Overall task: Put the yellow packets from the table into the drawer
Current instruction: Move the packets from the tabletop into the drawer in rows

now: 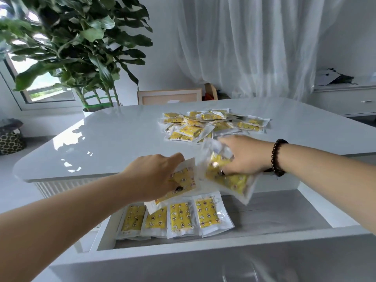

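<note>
My left hand [156,176] pinched one yellow packet [183,183] and my right hand [242,157] gripped several packets [230,180], both directly above the open drawer [274,216]; the pile [213,125] lay on the bench [101,143] beyond my right hand

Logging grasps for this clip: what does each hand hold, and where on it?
Left hand holds one yellow packet near its upper edge. Right hand holds a bunch of packets by their tops; they hang over the drawer.

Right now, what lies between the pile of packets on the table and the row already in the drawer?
In the head view, both hands: left hand and right hand, each gripping yellow packets.
</note>
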`<action>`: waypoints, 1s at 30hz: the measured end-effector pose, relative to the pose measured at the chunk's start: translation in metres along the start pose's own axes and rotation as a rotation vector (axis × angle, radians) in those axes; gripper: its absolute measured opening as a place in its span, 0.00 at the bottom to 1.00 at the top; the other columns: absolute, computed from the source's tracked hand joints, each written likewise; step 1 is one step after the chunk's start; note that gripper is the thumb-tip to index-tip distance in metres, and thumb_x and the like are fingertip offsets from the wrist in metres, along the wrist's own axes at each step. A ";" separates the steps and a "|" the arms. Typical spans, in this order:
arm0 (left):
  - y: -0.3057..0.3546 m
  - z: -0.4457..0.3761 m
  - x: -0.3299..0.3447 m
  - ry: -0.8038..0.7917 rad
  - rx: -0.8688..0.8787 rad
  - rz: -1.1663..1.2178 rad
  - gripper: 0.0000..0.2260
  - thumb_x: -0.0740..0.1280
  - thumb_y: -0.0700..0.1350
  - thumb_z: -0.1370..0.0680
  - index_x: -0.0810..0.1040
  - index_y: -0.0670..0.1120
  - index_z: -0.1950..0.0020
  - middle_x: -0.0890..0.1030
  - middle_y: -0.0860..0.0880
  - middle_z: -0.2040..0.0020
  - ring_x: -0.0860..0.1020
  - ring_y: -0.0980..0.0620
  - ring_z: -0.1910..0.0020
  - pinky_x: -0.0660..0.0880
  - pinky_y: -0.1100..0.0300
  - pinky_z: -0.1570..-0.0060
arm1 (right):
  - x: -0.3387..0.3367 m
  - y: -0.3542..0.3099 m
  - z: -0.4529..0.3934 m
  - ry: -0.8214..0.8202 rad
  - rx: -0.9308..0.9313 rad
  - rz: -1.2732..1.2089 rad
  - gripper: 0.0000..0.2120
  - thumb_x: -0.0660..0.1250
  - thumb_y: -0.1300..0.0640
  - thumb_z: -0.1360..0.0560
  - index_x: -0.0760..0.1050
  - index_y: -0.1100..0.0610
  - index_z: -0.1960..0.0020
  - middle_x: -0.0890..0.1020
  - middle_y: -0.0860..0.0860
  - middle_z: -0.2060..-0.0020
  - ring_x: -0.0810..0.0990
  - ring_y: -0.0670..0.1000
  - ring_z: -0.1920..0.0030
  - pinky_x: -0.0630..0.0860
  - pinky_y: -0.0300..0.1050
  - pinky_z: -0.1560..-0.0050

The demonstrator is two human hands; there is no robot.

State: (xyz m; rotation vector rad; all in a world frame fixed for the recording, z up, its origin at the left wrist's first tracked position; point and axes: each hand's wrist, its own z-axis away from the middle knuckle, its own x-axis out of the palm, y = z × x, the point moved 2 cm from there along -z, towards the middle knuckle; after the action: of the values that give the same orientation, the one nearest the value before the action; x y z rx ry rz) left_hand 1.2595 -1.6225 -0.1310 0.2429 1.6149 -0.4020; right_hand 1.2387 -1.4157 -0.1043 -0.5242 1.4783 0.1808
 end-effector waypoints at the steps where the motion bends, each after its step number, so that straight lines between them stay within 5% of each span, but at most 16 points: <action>1: 0.002 0.003 0.004 -0.021 0.005 0.011 0.20 0.64 0.54 0.22 0.62 0.55 0.34 0.80 0.52 0.47 0.77 0.49 0.58 0.75 0.56 0.62 | 0.006 0.004 0.004 -0.103 0.039 0.013 0.14 0.73 0.54 0.31 0.68 0.52 0.55 0.77 0.50 0.59 0.75 0.49 0.62 0.73 0.42 0.64; 5: 0.012 0.007 0.025 -0.080 -0.019 0.029 0.24 0.65 0.56 0.23 0.61 0.54 0.31 0.78 0.51 0.46 0.78 0.47 0.52 0.77 0.53 0.54 | 0.045 0.039 0.011 -0.272 0.265 -0.040 0.17 0.75 0.51 0.33 0.74 0.54 0.49 0.82 0.51 0.52 0.80 0.50 0.56 0.78 0.45 0.53; 11: 0.036 -0.013 0.057 -0.200 -0.017 0.037 0.20 0.64 0.52 0.22 0.62 0.52 0.34 0.77 0.49 0.49 0.74 0.48 0.59 0.73 0.55 0.62 | 0.104 0.085 0.000 -0.216 0.608 -0.464 0.10 0.72 0.57 0.29 0.77 0.60 0.51 0.83 0.55 0.54 0.83 0.53 0.54 0.79 0.44 0.54; 13: 0.038 -0.027 0.065 -0.205 -0.047 0.072 0.21 0.64 0.52 0.23 0.62 0.50 0.33 0.78 0.48 0.50 0.74 0.48 0.59 0.71 0.55 0.65 | 0.115 0.090 -0.006 -0.171 0.681 -0.473 0.15 0.72 0.54 0.28 0.75 0.59 0.45 0.81 0.54 0.49 0.81 0.52 0.51 0.78 0.42 0.50; 16: 0.039 -0.045 0.082 -0.198 -0.127 0.214 0.24 0.66 0.53 0.24 0.61 0.50 0.32 0.78 0.49 0.49 0.77 0.48 0.57 0.75 0.54 0.63 | 0.127 0.092 -0.018 -0.120 0.723 -0.501 0.18 0.71 0.55 0.28 0.72 0.60 0.41 0.79 0.55 0.46 0.77 0.52 0.51 0.74 0.41 0.52; 22: 0.033 -0.056 0.123 -0.262 -0.237 0.294 0.26 0.67 0.52 0.24 0.62 0.49 0.30 0.77 0.48 0.46 0.78 0.47 0.55 0.77 0.55 0.61 | 0.155 0.091 -0.038 -0.115 0.663 -0.564 0.07 0.69 0.57 0.28 0.71 0.57 0.60 0.76 0.53 0.65 0.76 0.52 0.64 0.72 0.41 0.62; 30: 0.026 -0.059 0.132 -0.282 -0.283 0.403 0.28 0.68 0.53 0.24 0.61 0.48 0.29 0.77 0.48 0.46 0.80 0.48 0.55 0.81 0.53 0.58 | 0.172 0.095 -0.038 -0.228 0.721 -0.360 0.04 0.60 0.57 0.22 0.68 0.57 0.56 0.71 0.51 0.62 0.72 0.50 0.60 0.69 0.39 0.64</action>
State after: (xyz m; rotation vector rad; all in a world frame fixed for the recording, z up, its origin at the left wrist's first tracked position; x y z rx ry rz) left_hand 1.2037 -1.5859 -0.2622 0.2745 1.2870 0.1001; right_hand 1.1812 -1.3835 -0.2929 -0.1625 1.1027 -0.5455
